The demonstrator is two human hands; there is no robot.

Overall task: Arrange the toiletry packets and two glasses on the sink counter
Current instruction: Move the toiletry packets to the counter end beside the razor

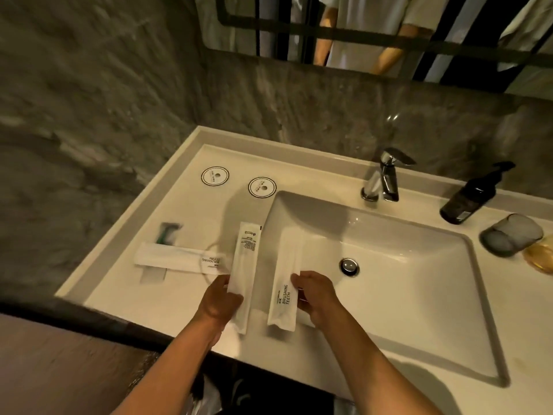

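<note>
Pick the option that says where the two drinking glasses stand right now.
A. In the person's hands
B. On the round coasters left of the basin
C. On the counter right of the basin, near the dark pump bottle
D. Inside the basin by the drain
C: the grey glass and the amber glass stand right of the basin, beside the pump bottle; both coasters are bare.

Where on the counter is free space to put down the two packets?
Bare counter lies between the two round coasters and the flat packet. The right end is crowded: dark bottle, grey glass, amber glass.
</note>
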